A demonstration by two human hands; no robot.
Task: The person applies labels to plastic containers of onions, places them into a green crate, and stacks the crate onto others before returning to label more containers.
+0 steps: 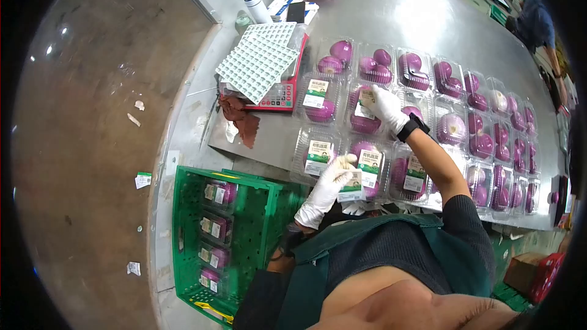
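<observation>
My left hand [327,192], in a white glove, is closed with fingers pinching printed labels [353,188] with green bottoms, near the table's front edge. My right hand [386,109], also gloved and with a black band at the wrist, has its fingers bent on a label [363,109] on the lid of a clear plastic box of purple onions [365,124]. Nearby, labels sit on several lids, including a box [316,151] at the front left and a box [408,178] to the right. Farther boxes [449,79] show onions without labels.
A green crate [269,201] on the left holds several labelled boxes. Sticker sheets [260,58] cover a red scale [286,96], beside a brown cloth [244,125]. A white bottle [257,7] and phone [296,12] lie behind. Another person [533,24] is at the far right.
</observation>
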